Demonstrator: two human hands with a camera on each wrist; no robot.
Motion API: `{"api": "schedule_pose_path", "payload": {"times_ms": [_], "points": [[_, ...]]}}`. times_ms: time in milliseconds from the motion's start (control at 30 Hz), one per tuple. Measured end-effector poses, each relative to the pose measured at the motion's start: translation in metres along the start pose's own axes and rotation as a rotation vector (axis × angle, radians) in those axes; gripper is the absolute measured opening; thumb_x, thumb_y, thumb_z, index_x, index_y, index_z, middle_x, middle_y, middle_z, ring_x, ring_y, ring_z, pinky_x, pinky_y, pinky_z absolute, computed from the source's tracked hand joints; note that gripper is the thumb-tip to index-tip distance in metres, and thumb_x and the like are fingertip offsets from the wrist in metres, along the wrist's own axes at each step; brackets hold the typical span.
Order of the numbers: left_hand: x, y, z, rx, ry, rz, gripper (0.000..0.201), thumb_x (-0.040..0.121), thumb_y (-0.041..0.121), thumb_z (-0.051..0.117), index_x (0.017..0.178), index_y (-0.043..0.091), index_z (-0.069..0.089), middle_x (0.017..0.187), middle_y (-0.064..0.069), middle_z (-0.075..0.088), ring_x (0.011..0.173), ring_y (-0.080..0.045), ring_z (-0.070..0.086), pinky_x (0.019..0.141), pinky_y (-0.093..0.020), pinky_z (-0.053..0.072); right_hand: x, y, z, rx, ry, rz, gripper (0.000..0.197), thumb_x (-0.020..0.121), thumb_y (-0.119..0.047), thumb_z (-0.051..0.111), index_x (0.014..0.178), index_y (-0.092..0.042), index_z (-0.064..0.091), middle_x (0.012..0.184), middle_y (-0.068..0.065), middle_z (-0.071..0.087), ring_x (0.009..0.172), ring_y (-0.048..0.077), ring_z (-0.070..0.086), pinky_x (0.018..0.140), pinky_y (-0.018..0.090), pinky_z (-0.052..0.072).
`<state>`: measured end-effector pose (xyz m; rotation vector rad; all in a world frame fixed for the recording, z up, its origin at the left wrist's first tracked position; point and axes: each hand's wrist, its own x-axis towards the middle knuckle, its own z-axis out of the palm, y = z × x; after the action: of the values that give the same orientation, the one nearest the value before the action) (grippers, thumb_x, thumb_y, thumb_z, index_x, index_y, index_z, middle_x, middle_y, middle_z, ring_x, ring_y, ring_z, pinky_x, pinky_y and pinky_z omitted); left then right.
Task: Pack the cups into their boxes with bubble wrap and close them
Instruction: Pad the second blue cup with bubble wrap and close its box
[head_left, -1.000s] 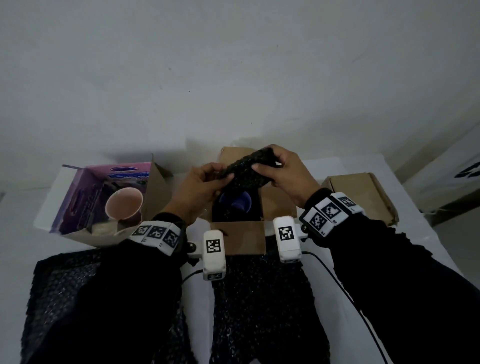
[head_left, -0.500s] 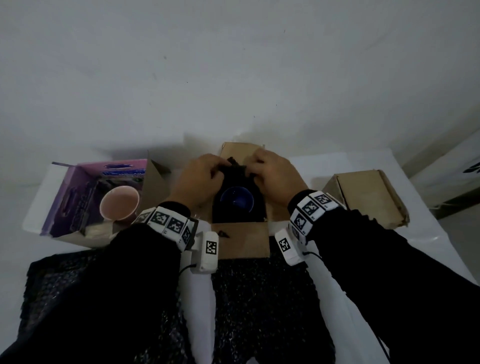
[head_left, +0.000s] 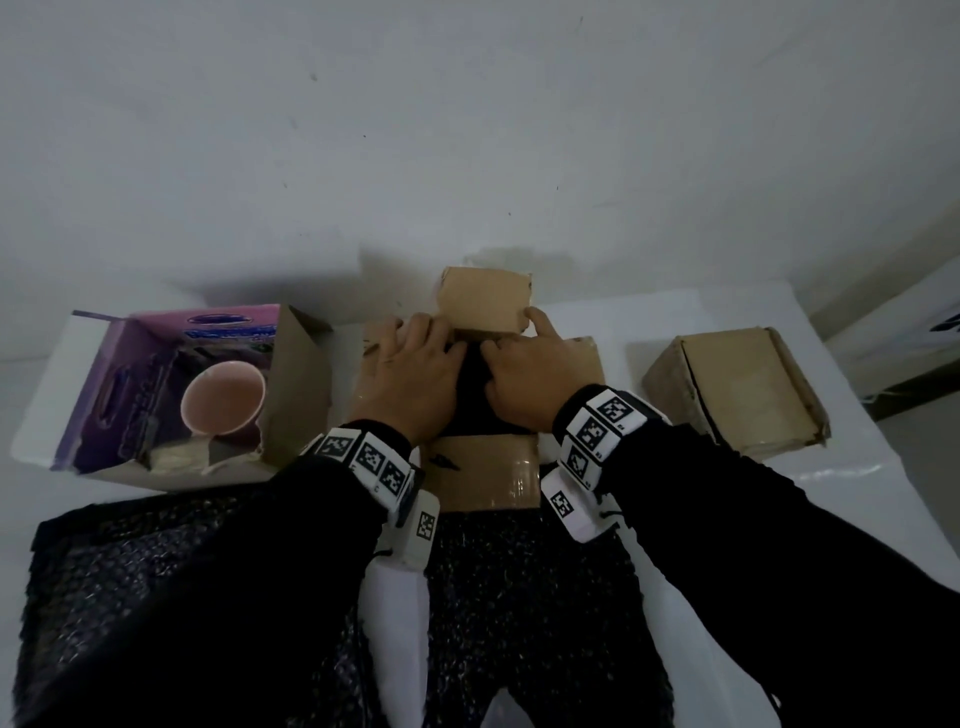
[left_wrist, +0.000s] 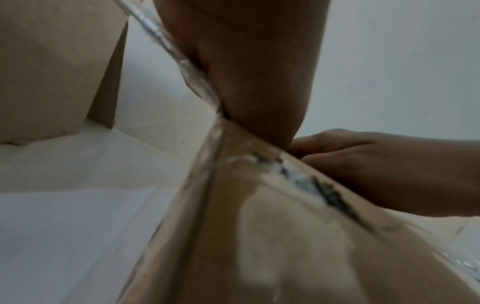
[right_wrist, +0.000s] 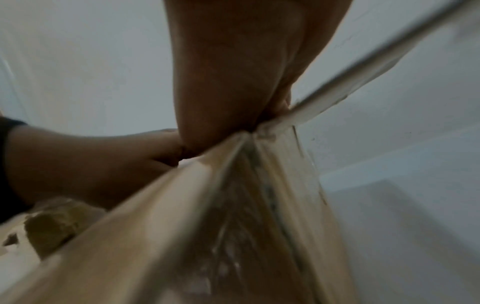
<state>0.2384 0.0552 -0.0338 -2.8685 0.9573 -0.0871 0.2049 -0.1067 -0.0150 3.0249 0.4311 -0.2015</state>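
packing table (head_left: 727, 322) – bare white wall (head_left: 467, 130)

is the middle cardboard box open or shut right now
Open: the middle cardboard box has its far flap upright, both hands pressing inside.

brown cardboard box (head_left: 485, 470), black bubble wrap (head_left: 524, 613), pink cup (head_left: 223, 397) in a purple box (head_left: 130, 364), white table (head_left: 883, 499).

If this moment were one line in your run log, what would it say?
step: pressing black bubble wrap into middle brown box | left hand: pressing | right hand: pressing | flaps: open | pink cup: unpacked
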Motion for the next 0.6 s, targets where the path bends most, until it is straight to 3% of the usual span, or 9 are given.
{"api": "schedule_pose_path", "payload": {"times_ms": [67, 100, 200, 267, 367, 467, 533, 600], "points": [[-0.001, -0.005, 0.001, -0.053, 0.048, -0.014, 0.028, 0.090, 0.026, 0.045, 0.115, 0.020, 0.055, 0.115, -0.002, 0.060, 0.121, -0.026, 0.040, 0.104, -0.050, 0.015, 0.004, -0.004, 0.002, 0.066, -0.043, -0.005, 0.047, 0.092, -0.029, 0.040, 0.136, -0.013, 0.037, 0.062, -0.010, 0.046, 0.083, 0.024, 0.063, 0.118, 0.048, 0.011], [-0.001, -0.007, 0.001, -0.063, 0.067, -0.022, 0.023, 0.088, 0.026, 0.047, 0.108, 0.021, 0.058, 0.107, 0.001, 0.064, 0.120, -0.025, 0.042, 0.105, -0.052, 0.012, 0.008, -0.006, 0.005, 0.076, -0.057, 0.000, 0.050, 0.092, -0.030, 0.041, 0.138, -0.012, 0.033, 0.059, -0.011, 0.040, 0.081, 0.024, 0.062, 0.118, 0.050, 0.009], [-0.005, -0.012, 0.004, -0.064, 0.030, -0.031, 0.018, 0.087, 0.029, 0.048, 0.090, 0.024, 0.065, 0.098, 0.007, 0.066, 0.124, -0.022, 0.042, 0.109, -0.058, 0.004, 0.015, -0.008, 0.012, 0.084, -0.086, 0.048, 0.036, 0.089, -0.030, 0.044, 0.123, -0.016, 0.041, 0.060, -0.009, 0.041, 0.084, 0.025, 0.061, 0.116, 0.053, 0.009], [-0.011, -0.015, 0.007, -0.109, 0.057, -0.023, 0.028, 0.087, 0.036, 0.044, 0.098, 0.024, 0.067, 0.112, 0.006, 0.064, 0.126, -0.023, 0.043, 0.110, -0.059, 0.007, 0.015, -0.009, 0.011, 0.079, -0.080, 0.042, 0.026, 0.089, -0.029, 0.043, 0.112, -0.017, 0.047, 0.070, -0.005, 0.053, 0.086, 0.026, 0.060, 0.114, 0.053, 0.011], [-0.027, -0.019, 0.004, -0.184, 0.173, -0.048, 0.033, 0.084, 0.051, 0.049, 0.100, 0.026, 0.062, 0.114, 0.003, 0.058, 0.120, -0.026, 0.046, 0.106, -0.054, 0.019, 0.006, -0.005, 0.016, 0.105, 0.083, 0.017, 0.025, 0.085, -0.027, 0.048, 0.107, -0.017, 0.056, 0.098, 0.002, 0.064, 0.094, 0.026, 0.059, 0.106, 0.049, 0.022], [-0.051, -0.019, 0.003, -0.234, 0.251, 0.054, 0.036, 0.091, 0.054, 0.045, 0.085, 0.025, 0.066, 0.098, 0.005, 0.064, 0.114, -0.026, 0.053, 0.104, -0.055, 0.020, -0.011, -0.006, 0.022, 0.197, 0.296, -0.066, 0.031, 0.085, -0.034, 0.040, 0.101, -0.021, 0.063, 0.097, 0.000, 0.065, 0.091, 0.024, 0.058, 0.090, 0.043, 0.029], [-0.063, -0.014, 0.005, -0.231, 0.199, 0.141, 0.040, 0.091, 0.058, 0.042, 0.093, 0.028, 0.070, 0.099, 0.009, 0.068, 0.118, -0.022, 0.054, 0.111, -0.059, 0.013, -0.023, -0.013, 0.027, 0.231, 0.200, -0.116, 0.050, 0.089, -0.047, 0.023, 0.104, -0.024, 0.065, 0.098, -0.003, 0.067, 0.091, 0.021, 0.057, 0.089, 0.041, 0.028], [-0.071, -0.009, 0.007, -0.201, 0.136, 0.151, 0.051, 0.088, 0.064, 0.041, 0.111, 0.027, 0.068, 0.107, 0.008, 0.068, 0.122, -0.020, 0.053, 0.113, -0.060, 0.008, -0.031, -0.019, 0.034, 0.252, 0.130, -0.114, 0.061, 0.089, -0.058, 0.017, 0.114, -0.026, 0.063, 0.104, -0.002, 0.069, 0.096, 0.019, 0.057, 0.093, 0.040, 0.027]]}}
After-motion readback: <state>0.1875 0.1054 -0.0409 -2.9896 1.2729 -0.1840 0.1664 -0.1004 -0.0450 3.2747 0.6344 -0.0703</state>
